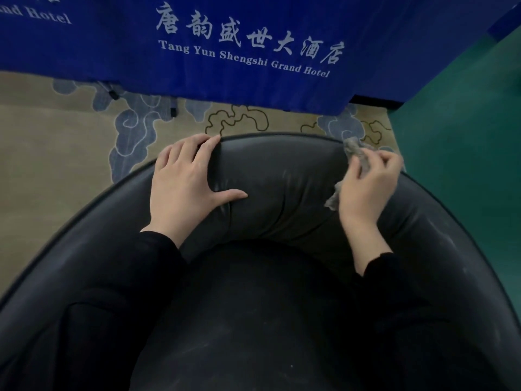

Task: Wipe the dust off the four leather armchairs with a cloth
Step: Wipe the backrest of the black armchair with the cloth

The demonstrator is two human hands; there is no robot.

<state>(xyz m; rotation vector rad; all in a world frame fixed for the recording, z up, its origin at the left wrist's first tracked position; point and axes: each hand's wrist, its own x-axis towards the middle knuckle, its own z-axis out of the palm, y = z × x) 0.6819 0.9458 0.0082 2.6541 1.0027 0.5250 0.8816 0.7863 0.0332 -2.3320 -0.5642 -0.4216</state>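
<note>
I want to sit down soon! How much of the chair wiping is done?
Nothing looks finished yet. Right now the right hand grips a cloth against the back of the chair, while the left hand rests on it. Pale streaks show on the arm near the cloth and on the seat. Only this one chair is in view.

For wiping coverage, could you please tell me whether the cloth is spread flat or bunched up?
Bunched up: the cloth pokes out crumpled from the right hand gripping it.
</note>
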